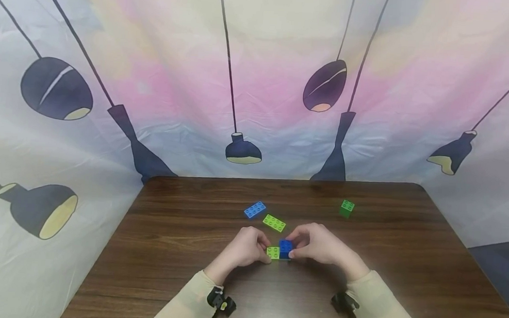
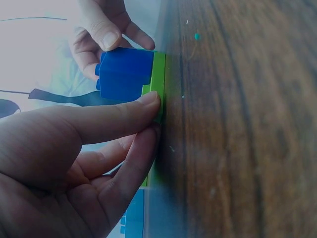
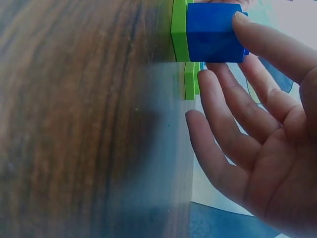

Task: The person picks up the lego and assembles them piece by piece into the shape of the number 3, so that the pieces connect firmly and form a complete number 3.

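Observation:
In the head view, a dark blue building brick sits on the right end of a flat lime green brick on the table. My left hand pinches the lime brick's left end between thumb and fingers; the left wrist view shows the thumb tip on the lime edge. From the right, my right hand holds the dark blue brick with thumb and forefinger. Its other fingers spread loosely. Whether the two bricks are fully pressed together, I cannot tell.
Beyond the hands lie another flat lime brick and a flat lighter blue brick. A green brick stands farther right on the brown wooden table. A cloth printed with lamps hangs behind the table's far edge.

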Tool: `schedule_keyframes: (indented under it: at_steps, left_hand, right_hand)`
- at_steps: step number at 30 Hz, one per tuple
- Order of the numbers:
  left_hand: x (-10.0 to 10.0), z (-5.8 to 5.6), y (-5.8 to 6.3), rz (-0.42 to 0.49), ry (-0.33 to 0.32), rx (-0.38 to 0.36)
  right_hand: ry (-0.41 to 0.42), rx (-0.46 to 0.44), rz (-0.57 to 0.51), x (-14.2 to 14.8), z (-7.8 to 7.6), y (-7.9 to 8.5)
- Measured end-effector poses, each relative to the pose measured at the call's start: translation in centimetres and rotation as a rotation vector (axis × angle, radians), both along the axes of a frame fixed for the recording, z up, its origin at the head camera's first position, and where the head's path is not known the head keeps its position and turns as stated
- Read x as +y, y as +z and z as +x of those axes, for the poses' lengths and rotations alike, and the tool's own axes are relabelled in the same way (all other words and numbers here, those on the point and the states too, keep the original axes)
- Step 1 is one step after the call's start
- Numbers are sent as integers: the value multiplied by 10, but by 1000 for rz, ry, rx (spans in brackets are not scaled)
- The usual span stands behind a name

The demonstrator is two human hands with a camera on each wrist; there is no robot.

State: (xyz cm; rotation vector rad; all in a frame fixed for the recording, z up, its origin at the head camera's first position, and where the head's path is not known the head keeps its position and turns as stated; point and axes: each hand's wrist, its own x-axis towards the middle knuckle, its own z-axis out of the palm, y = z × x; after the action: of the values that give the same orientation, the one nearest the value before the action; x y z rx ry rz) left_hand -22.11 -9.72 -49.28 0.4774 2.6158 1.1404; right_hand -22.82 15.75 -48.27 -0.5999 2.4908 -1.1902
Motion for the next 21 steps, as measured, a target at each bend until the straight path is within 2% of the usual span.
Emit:
schedule_keyframes:
  at_steps: [21]
  left_hand:
    - [0,-2,-1,-4,-2,-1]
  right_hand:
    - [55,-47,-58,6,-4,-6]
